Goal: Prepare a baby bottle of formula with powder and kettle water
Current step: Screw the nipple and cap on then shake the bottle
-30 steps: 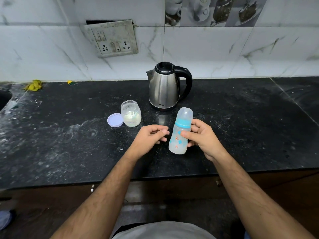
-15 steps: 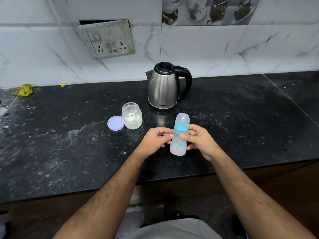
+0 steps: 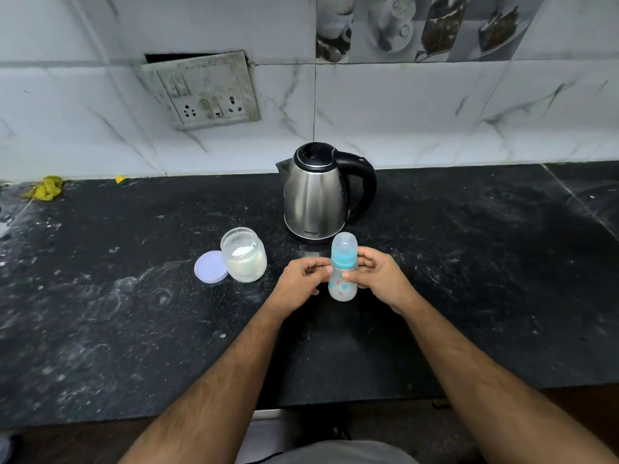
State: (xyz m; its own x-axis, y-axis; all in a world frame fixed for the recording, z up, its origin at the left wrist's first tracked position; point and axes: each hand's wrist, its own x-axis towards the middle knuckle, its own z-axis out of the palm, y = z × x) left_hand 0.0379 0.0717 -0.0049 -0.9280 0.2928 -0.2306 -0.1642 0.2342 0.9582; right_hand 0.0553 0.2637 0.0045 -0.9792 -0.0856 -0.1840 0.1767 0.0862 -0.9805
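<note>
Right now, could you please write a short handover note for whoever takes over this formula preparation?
Right hand grips the translucent baby bottle with its turquoise collar, upright on the black stone counter. Left hand touches the bottle's side with its fingertips, fingers curled.
The bottle's clear cap is on.
The clear jar of white powder stands open left of the bottle, its lilac lid lying beside it.
The steel kettle with a black handle stands behind the bottle, lid shut.
Done: jar opened.
Left: uncap the bottle, add powder, pour kettle water, close and mix.
</note>
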